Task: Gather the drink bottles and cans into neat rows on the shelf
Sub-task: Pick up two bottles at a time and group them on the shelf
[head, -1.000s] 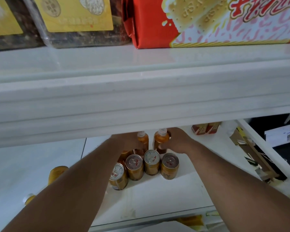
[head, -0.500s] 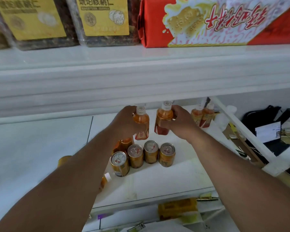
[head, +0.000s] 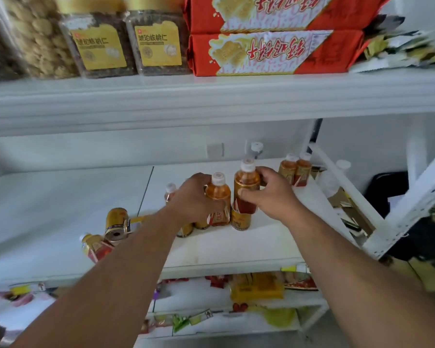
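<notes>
On the white middle shelf [head: 60, 204], my left hand [head: 194, 199] grips an orange tea bottle [head: 219, 194] with a white cap. My right hand [head: 269, 194] grips a second orange bottle [head: 246, 182], held a little higher, beside the first. Below them stand gold cans [head: 240, 219], mostly hidden by my hands and the bottles. Another bottle [head: 170, 192] peeks out behind my left hand. Two more bottles [head: 295, 172] stand at the back right. A gold can [head: 116, 223] and a bottle [head: 96, 247] lie on their sides at the left.
The upper shelf [head: 211, 96] overhangs, carrying snack jars [head: 158, 38] and red biscuit packs [head: 274, 51]. A white slanted frame bar [head: 342, 197] borders the shelf's right side. Snack packets [head: 256, 287] fill the shelf below. A clear bottle [head: 332, 177] stands at the far right.
The view has tilted up and back, revealing more of the shelves. Both hands still hold their bottles, which now sit over the row of cans, hiding most of it.
</notes>
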Demonstrator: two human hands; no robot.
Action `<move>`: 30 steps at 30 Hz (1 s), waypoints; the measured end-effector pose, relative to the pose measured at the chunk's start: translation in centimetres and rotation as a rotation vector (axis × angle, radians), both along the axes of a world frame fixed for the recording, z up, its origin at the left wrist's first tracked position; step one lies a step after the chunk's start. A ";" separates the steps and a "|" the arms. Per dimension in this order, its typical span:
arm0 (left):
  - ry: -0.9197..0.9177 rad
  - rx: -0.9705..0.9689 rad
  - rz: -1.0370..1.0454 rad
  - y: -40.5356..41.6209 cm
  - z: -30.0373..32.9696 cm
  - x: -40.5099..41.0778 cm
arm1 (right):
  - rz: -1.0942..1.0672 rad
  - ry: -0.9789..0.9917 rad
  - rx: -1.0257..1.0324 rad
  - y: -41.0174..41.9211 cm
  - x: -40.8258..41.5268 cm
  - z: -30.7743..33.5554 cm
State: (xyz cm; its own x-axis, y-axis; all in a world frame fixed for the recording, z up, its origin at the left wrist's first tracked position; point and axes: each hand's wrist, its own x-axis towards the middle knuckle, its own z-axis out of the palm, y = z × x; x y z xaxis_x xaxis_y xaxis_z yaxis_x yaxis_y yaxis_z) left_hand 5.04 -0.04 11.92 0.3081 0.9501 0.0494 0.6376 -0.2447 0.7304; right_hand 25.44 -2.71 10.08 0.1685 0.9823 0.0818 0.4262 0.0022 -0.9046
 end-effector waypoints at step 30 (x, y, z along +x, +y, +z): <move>-0.093 -0.039 -0.247 -13.8 -3.1 -1.0 | -0.226 -0.006 -0.052 -18.5 -1.2 -1.3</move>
State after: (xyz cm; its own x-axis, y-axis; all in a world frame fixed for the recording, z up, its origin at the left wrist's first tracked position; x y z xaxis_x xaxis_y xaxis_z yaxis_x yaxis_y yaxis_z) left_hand 4.00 -13.81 8.80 0.5270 0.8482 0.0529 0.4920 -0.3552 0.7949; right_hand 24.27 -21.22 8.83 0.3842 0.9227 0.0336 0.4156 -0.1404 -0.8986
